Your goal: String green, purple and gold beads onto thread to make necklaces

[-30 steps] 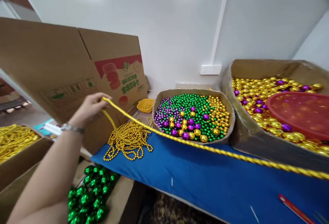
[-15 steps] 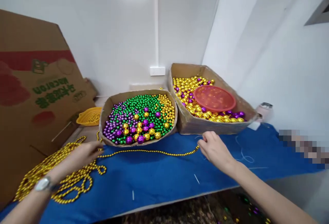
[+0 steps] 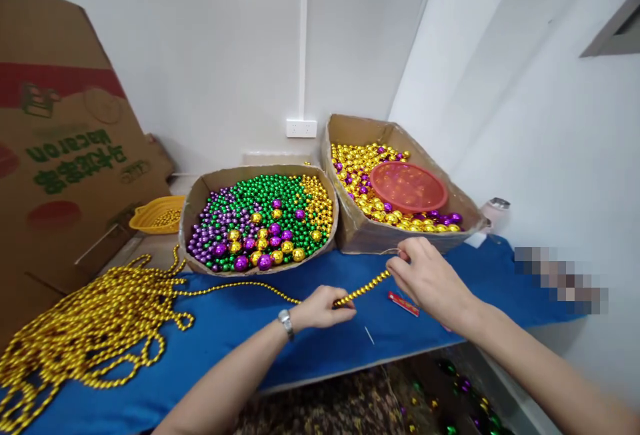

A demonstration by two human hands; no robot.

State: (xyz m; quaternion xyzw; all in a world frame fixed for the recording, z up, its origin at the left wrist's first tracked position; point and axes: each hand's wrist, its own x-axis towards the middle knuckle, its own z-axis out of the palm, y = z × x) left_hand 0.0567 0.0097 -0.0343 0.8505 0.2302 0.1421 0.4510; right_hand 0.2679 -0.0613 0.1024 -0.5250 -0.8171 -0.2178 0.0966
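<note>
A gold bead string (image 3: 235,286) runs from a heap of gold bead strands (image 3: 100,315) at the left across to my hands. My left hand (image 3: 323,306), with a watch on its wrist, is closed around this string near the table's middle. Farther right, my right hand (image 3: 425,282) pinches the string's end, and the short piece between the hands slants upward. A thin thread shows by the right fingertips. Under the right hand lies a small red strip (image 3: 404,304) on the blue cloth (image 3: 220,342).
Behind the hands stand a carton of green, purple and gold beads (image 3: 187,222) and a larger carton (image 3: 370,238) with a red basin (image 3: 409,186). A yellow basket (image 3: 143,218) and a tall cardboard box (image 3: 65,128) are at the left. A bottle (image 3: 496,214) stands at the right.
My left hand has moved right from the heap to the string's right end. The right hand still pinches the end. The red strip, hidden before, now shows below it.
</note>
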